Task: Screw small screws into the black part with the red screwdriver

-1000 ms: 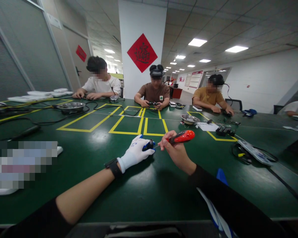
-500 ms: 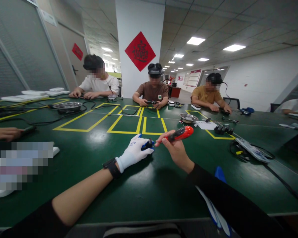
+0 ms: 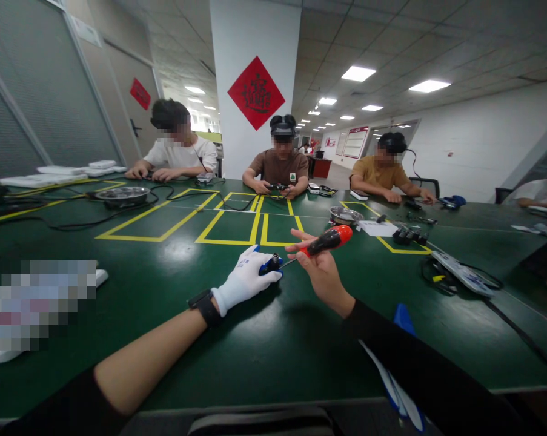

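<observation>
My left hand (image 3: 248,275), in a white and blue work glove, is closed around a small black part with a round metal fitting (image 3: 275,260) on top, holding it down on the green table (image 3: 255,363). In my bare right hand (image 3: 321,272) is a screwdriver (image 3: 328,241) with a red and black handle. Its handle rests between thumb and fingers, with some fingers stretched out. The thin shaft slants down to the left, its tip at the side of the black part. The glove hides most of that part.
Near my right forearm lies a blue and white glove (image 3: 404,318). Metal bowls (image 3: 346,215) (image 3: 123,195), several black parts (image 3: 409,236), a white power strip (image 3: 461,275) and cables lie around. Yellow tape (image 3: 228,242) marks rectangles. Several people sit across the table.
The fingers of my right hand have opened out from around the screwdriver, and its handle has shifted slightly left and down. My left hand stays put. At far left, another person's hand has drawn back.
</observation>
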A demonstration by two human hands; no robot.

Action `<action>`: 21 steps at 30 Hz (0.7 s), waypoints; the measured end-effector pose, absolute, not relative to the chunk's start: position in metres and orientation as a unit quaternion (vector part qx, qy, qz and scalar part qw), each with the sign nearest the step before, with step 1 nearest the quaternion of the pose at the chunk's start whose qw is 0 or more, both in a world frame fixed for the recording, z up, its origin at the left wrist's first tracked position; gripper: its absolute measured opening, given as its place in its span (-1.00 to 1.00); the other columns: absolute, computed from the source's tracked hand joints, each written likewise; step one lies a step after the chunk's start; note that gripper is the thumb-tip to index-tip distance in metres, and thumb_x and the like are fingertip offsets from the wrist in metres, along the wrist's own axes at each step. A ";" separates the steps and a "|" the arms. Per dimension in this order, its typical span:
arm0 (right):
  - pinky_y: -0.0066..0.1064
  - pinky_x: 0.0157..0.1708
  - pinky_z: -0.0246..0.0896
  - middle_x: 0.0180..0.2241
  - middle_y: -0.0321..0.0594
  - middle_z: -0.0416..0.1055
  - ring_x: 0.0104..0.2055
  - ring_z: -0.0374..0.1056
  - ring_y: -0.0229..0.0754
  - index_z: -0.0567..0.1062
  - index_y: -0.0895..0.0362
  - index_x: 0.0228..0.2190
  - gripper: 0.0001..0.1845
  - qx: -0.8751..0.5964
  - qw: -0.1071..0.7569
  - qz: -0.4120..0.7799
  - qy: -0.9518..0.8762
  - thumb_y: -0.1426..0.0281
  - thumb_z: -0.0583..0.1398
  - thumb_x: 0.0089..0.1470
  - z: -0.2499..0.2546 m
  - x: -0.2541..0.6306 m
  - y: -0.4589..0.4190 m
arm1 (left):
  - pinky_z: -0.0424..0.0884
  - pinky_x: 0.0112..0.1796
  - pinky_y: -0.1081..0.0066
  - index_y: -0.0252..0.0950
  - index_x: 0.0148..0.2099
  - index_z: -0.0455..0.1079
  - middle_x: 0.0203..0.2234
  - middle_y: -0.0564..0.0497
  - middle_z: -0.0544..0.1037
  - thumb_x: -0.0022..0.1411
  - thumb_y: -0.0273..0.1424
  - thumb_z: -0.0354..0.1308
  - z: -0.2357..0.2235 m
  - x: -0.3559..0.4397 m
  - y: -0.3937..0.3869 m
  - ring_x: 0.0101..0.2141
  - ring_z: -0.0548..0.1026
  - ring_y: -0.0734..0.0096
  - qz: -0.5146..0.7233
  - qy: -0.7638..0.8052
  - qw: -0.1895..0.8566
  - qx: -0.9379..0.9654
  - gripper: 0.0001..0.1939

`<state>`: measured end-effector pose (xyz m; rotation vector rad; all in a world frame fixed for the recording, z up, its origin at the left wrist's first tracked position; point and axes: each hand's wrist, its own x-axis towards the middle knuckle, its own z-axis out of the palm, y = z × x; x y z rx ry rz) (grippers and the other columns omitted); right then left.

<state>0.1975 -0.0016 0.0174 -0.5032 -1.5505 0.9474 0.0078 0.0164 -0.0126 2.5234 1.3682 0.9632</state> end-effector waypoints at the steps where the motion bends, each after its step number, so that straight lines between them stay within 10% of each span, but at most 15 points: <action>1: -0.21 -0.08 0.32 -0.05 -0.17 0.39 -0.15 0.41 -0.16 0.42 0.07 -0.27 -0.88 -0.212 0.589 0.413 -0.661 0.33 0.20 0.11 0.017 0.198 -0.001 | 0.01 0.22 0.10 -0.23 -0.22 0.46 -0.29 0.03 0.59 0.19 -0.11 0.07 -0.012 0.008 0.016 -0.13 0.47 0.22 0.317 0.452 0.056 0.832 -0.69; 6: -0.28 -0.17 0.32 -0.45 -0.40 0.39 -0.37 0.41 -0.24 0.32 0.03 -0.31 -0.86 -0.198 0.606 0.437 -0.634 0.38 0.22 0.09 0.009 0.196 0.004 | 0.00 0.22 0.07 -0.21 -0.18 0.47 -0.24 0.01 0.58 0.16 -0.10 0.10 -0.014 0.007 0.018 -0.07 0.44 0.18 0.316 0.463 0.057 0.826 -0.67; 15: -0.27 -0.08 0.21 -0.22 -0.25 0.32 -0.16 0.32 -0.17 0.38 0.07 -0.26 -0.88 -0.265 0.609 0.263 -0.700 0.38 0.18 0.10 0.007 0.200 0.001 | -0.02 0.23 0.09 -0.20 -0.17 0.48 -0.23 0.03 0.59 0.17 -0.10 0.10 -0.015 0.006 0.019 -0.07 0.44 0.19 0.315 0.460 0.061 0.828 -0.68; 21: -0.39 -0.39 0.22 -0.42 -0.31 0.33 -0.48 0.28 -0.29 0.41 0.11 -0.38 -0.89 -0.292 0.594 0.253 -0.705 0.35 0.13 0.16 0.007 0.199 -0.003 | -0.02 0.23 0.07 -0.19 -0.14 0.48 -0.19 0.02 0.58 0.17 -0.10 0.09 -0.015 0.007 0.020 -0.03 0.42 0.16 0.310 0.466 0.064 0.826 -0.66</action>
